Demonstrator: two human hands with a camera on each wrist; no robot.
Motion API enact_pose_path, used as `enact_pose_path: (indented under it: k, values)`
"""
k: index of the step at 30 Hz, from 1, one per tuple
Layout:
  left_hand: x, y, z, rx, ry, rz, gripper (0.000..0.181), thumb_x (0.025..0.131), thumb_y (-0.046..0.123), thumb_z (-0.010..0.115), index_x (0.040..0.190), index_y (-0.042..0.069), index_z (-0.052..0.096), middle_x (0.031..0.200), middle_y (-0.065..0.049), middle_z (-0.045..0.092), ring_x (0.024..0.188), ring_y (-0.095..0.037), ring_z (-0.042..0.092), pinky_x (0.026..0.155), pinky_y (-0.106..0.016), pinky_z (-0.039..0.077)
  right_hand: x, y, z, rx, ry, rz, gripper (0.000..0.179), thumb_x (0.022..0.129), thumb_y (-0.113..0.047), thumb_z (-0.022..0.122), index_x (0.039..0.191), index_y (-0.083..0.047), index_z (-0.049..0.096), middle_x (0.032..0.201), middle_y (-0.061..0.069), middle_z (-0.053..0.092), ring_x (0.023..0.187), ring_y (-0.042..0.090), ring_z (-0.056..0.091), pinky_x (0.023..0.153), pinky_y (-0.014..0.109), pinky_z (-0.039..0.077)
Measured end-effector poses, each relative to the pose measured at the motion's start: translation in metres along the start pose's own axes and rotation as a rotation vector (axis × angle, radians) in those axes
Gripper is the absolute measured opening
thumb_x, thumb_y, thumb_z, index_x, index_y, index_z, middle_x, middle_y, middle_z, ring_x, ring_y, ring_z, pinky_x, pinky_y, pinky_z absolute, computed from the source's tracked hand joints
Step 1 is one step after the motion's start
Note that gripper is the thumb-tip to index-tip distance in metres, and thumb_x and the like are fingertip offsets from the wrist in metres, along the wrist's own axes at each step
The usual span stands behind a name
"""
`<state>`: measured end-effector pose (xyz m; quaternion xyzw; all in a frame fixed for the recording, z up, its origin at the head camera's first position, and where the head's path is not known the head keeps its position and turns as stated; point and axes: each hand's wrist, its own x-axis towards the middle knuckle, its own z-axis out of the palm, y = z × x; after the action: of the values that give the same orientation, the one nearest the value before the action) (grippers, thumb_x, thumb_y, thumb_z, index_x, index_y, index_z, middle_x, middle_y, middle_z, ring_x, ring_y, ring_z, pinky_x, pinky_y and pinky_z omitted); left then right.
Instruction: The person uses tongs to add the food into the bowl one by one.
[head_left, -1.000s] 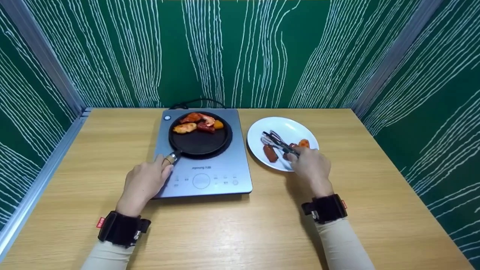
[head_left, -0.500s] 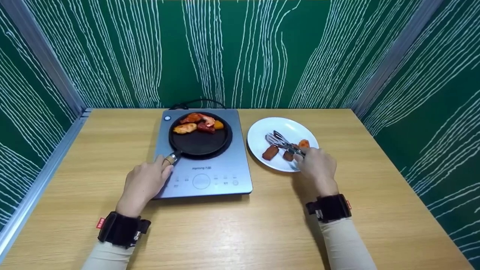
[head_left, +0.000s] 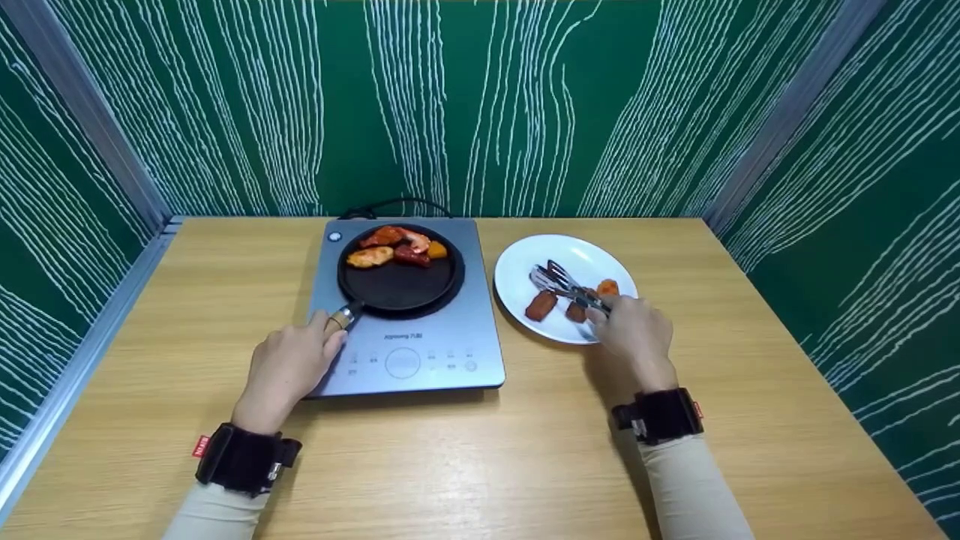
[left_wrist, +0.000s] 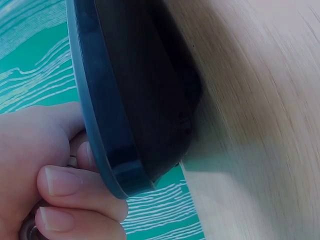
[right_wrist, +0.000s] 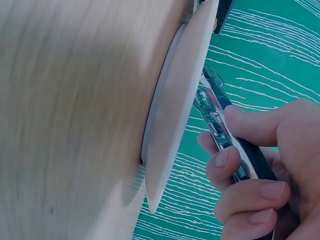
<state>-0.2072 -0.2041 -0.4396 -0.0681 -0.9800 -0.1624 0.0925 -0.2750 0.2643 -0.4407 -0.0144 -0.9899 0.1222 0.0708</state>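
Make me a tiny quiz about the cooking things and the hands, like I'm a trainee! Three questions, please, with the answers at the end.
1. Pick one. What does the right hand hold?
A) a spoon
B) tongs
C) a cup

2. True or false? The white plate sits on top of the cooktop.

3. Fill in the blank: The left hand grips the ____ of the black pan.

Key:
1. B
2. False; the plate is on the table, beside the cooktop.
3. handle
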Motion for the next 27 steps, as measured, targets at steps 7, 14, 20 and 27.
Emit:
enact_pose_path:
  k: [7, 14, 20, 27]
  values:
    - [0.0008, -0.0004, 0.0007, 0.001, -0.006, -0.010, 0.031, 0.109, 0.035, 0.060, 0.102, 0.005, 0.055, 0.067, -0.010, 0.045, 0.055, -0.028, 0.050, 0.048, -0.040, 0.038, 0.0007, 0.0000, 0.0010, -0.003, 0.013, -0.001, 0.037, 0.104, -0.037, 0.065, 0.129, -0.012, 0.076, 0.092, 0.020, 0.065, 0.078, 0.038, 0.061, 0.063, 0.049, 0.046]
    - [0.0009, -0.0016, 0.0006, 0.007, -0.020, -0.013, 0.032, 0.109, 0.036, 0.060, 0.104, 0.004, 0.056, 0.068, -0.012, 0.047, 0.056, -0.030, 0.052, 0.048, -0.042, 0.041, 0.0001, 0.0012, -0.0007, 0.014, 0.000, -0.005, 0.033, 0.105, -0.036, 0.066, 0.125, -0.012, 0.078, 0.086, 0.017, 0.064, 0.075, 0.035, 0.059, 0.061, 0.042, 0.039]
    - [0.0009, -0.0019, 0.0004, 0.003, -0.023, -0.023, 0.032, 0.109, 0.037, 0.060, 0.106, 0.005, 0.056, 0.068, -0.012, 0.048, 0.056, -0.030, 0.052, 0.048, -0.041, 0.041, 0.0016, 0.0023, -0.0024, 0.024, 0.000, -0.012, 0.032, 0.106, -0.035, 0.066, 0.123, -0.013, 0.079, 0.086, 0.014, 0.064, 0.073, 0.032, 0.057, 0.060, 0.039, 0.035]
    - [0.0005, -0.0007, 0.0003, 0.007, -0.025, -0.018, 0.032, 0.109, 0.036, 0.060, 0.106, 0.004, 0.056, 0.070, -0.014, 0.049, 0.057, -0.030, 0.053, 0.049, -0.043, 0.041, -0.0001, -0.0002, -0.0061, 0.032, 0.039, -0.013, 0.032, 0.105, -0.037, 0.066, 0.124, -0.015, 0.078, 0.085, 0.014, 0.063, 0.074, 0.034, 0.057, 0.058, 0.040, 0.036]
